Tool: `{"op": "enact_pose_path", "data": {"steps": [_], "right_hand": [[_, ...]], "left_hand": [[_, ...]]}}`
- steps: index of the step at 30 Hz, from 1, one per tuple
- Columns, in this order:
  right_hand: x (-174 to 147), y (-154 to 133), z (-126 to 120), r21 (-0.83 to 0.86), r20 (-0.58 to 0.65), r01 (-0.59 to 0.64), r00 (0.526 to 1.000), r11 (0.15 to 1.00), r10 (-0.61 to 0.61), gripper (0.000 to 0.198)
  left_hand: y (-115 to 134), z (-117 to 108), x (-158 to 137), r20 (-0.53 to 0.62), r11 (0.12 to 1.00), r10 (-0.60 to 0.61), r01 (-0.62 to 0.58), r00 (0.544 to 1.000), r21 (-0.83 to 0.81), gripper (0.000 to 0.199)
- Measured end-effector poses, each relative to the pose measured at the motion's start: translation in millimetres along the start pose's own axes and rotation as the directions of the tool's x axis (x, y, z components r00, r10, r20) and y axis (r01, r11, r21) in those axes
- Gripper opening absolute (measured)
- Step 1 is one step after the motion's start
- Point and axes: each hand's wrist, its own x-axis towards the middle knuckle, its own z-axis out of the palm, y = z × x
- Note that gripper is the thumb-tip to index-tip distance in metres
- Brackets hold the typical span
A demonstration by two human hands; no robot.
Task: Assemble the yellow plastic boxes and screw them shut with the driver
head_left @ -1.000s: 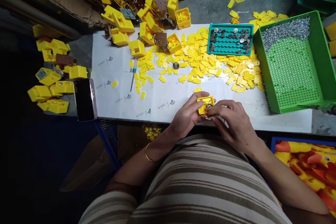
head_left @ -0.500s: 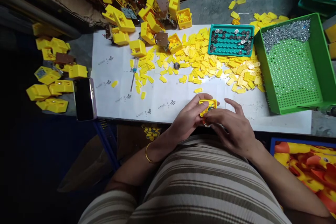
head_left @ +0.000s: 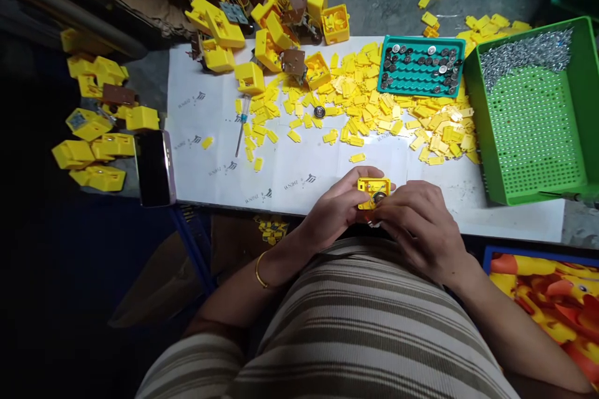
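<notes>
My left hand [head_left: 334,206] is closed around a small open yellow plastic housing [head_left: 367,186], thumb on its near side, above the table's front edge. Inside the housing sits a round dark part with a metal rim, like a small speaker [head_left: 379,197], at the lower right. My right hand [head_left: 423,224] is closed, its fingertips bunched against that corner beside the round part. Whatever those fingers pinch is hidden. A small red and white bit [head_left: 373,222], perhaps wire, shows just under the housing between the hands.
Small yellow plates [head_left: 365,106] lie piled across the white-covered table [head_left: 290,165]. A teal tray [head_left: 421,92] of round parts and a green basket [head_left: 515,190] of metal pieces stand right. Yellow housings [head_left: 224,34], a screwdriver [head_left: 240,134] and a phone [head_left: 153,168] lie left.
My right hand has drawn back slightly right and its spread fingers have curled in. More of the housing and its round part shows. The view has shifted slightly.
</notes>
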Motion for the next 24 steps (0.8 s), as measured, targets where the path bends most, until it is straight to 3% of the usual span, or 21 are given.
{"op": "enact_pose_path", "data": {"steps": [4,7,15,24], "right_hand": [[-3.2,-1.8,-3.5,0.006,-0.04,-0.098,0.994,0.995,0.098,0.02],[-5.1,-3.1,-5.5,0.106,0.009,-0.174,0.985,0.979,0.174,0.027],[-5.5,-9.8,-8.5,0.1,0.014,-0.205,0.979,0.974,0.205,0.032],[6.2,-7.1,-9.6,0.168,-0.004,-0.26,0.965,0.951,0.264,0.015]], "left_hand": [[-1.4,-4.6,-2.3,0.023,0.998,0.004,-0.005,1.0,0.055,0.025],[-1.9,-7.8,-4.9,0.078,0.998,0.002,-0.006,0.997,0.056,0.028],[-5.4,-6.6,-12.0,0.103,0.993,0.075,-0.084,0.992,0.088,0.027],[-6.8,-6.8,-12.4,0.115,0.984,0.097,-0.113,0.989,0.136,0.028]]}}
